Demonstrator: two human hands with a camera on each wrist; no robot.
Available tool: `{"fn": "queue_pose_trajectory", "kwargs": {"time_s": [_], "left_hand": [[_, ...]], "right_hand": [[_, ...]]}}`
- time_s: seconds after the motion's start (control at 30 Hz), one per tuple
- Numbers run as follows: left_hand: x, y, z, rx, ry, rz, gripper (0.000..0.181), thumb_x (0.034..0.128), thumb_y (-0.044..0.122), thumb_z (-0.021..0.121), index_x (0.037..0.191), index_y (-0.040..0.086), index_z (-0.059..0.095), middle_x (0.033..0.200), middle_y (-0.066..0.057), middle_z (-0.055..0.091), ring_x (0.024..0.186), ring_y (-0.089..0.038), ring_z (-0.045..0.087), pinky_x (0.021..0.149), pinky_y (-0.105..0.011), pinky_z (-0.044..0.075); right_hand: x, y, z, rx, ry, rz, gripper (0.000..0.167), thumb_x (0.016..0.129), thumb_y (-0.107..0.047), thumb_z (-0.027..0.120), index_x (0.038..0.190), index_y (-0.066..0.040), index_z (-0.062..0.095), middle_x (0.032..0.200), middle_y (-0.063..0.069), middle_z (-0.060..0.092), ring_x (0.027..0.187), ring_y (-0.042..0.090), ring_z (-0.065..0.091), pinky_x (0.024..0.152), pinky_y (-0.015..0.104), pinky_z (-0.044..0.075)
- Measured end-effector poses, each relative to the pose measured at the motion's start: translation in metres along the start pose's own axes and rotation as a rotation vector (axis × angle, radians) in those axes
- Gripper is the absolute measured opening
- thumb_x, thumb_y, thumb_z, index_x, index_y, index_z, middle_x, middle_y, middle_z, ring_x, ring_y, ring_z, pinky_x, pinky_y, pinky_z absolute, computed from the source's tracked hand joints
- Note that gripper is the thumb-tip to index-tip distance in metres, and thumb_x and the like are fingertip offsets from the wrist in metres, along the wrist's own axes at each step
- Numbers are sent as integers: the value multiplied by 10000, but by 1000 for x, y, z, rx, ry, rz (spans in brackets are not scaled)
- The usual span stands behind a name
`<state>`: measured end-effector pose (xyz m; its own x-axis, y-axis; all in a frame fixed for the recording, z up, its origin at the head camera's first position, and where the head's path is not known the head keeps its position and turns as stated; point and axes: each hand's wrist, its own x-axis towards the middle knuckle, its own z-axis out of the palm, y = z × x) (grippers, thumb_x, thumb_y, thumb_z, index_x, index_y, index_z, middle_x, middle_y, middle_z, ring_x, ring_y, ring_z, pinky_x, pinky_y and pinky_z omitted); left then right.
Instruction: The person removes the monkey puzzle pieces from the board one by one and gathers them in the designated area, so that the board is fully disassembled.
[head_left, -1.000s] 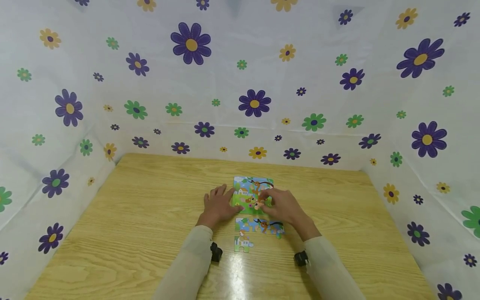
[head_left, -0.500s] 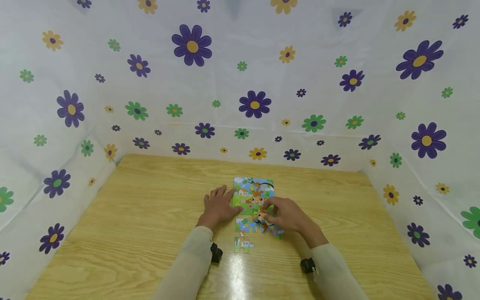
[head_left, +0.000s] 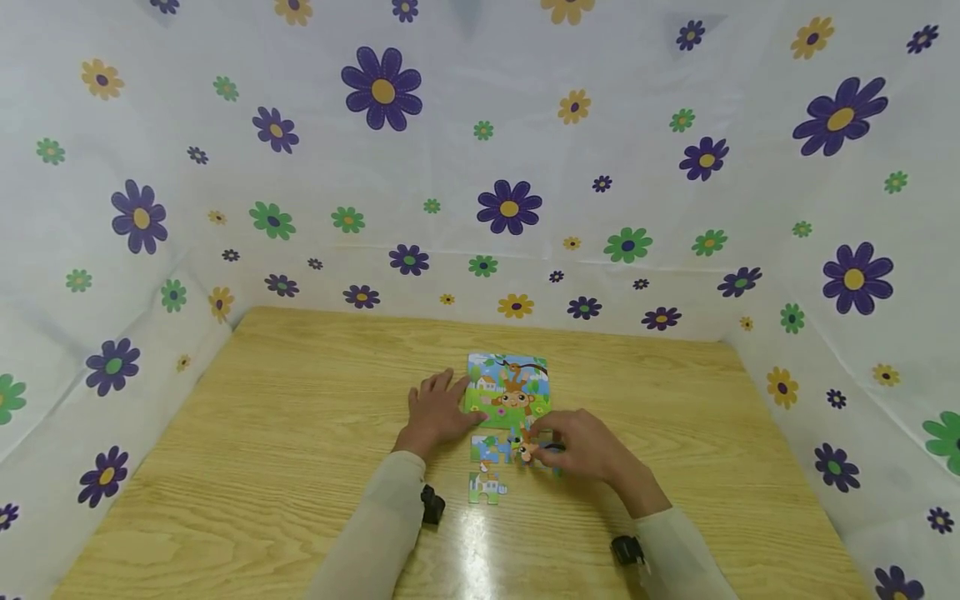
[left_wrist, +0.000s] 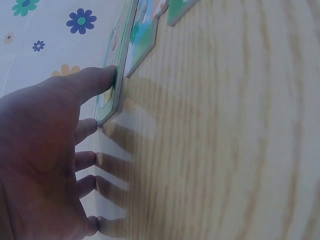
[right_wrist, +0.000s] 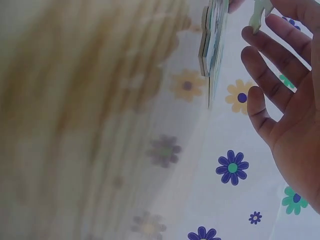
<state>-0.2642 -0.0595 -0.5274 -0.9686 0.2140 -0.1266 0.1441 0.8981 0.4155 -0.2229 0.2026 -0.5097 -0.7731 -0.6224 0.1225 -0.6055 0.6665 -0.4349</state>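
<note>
A colourful monkey picture board [head_left: 504, 383] lies on the wooden table. My left hand [head_left: 438, 412] rests at its left side with fingers spread; the left wrist view shows the thumb [left_wrist: 102, 82] on the board's edge [left_wrist: 119, 95]. Between right thumb and fingers, my right hand [head_left: 592, 446] pinches a jigsaw piece [head_left: 523, 450] with a monkey print. That piece is over the joined row of puzzle pieces [head_left: 486, 450] in front of the board and hides part of it. In the right wrist view the held piece [right_wrist: 257, 17] shows its pale edge, apart from the stack below.
Below the row's left end lies a piece with a white house [head_left: 483, 490]. The wooden table [head_left: 315, 467] extends around the puzzle. Flower-patterned white sheets [head_left: 450, 158] stand at the back and both sides.
My right hand has moved from the board down toward me with the pinched puzzle piece, uncovering the board's monkey. The left hand has stayed in place.
</note>
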Motion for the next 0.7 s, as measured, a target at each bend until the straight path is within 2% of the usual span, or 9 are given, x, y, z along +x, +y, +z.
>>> {"fn": "queue_pose_trajectory", "kwargs": {"time_s": [0.27, 0.5, 0.7], "left_hand": [[0, 0, 1, -6, -4, -8, 771, 875, 589, 605, 1514, 236, 358, 1606, -103, 236, 1458, -391, 226, 1147, -654, 160], [-1, -1, 1, -20, -4, -7, 766, 876, 584, 608, 1513, 237, 361, 1605, -104, 237, 1457, -397, 224, 1148, -654, 152], [0, -3, 2, -27, 3, -6, 771, 873, 600, 597, 1513, 242, 359, 1605, -104, 235, 1456, -397, 225, 1147, -658, 148]], "right_hand": [[-11, -5, 2, -35, 5, -45, 156, 847, -271, 714, 1000, -262, 741, 948, -133, 730, 666, 46, 603, 644, 201, 490], [-20, -12, 5, -46, 34, -127, 186, 797, -265, 761, 982, -244, 757, 969, -129, 740, 741, 14, 654, 726, 255, 537], [-25, -20, 7, -88, 7, -145, 207, 803, -325, 773, 1000, -268, 750, 987, -161, 730, 867, 17, 671, 802, 330, 536]]}}
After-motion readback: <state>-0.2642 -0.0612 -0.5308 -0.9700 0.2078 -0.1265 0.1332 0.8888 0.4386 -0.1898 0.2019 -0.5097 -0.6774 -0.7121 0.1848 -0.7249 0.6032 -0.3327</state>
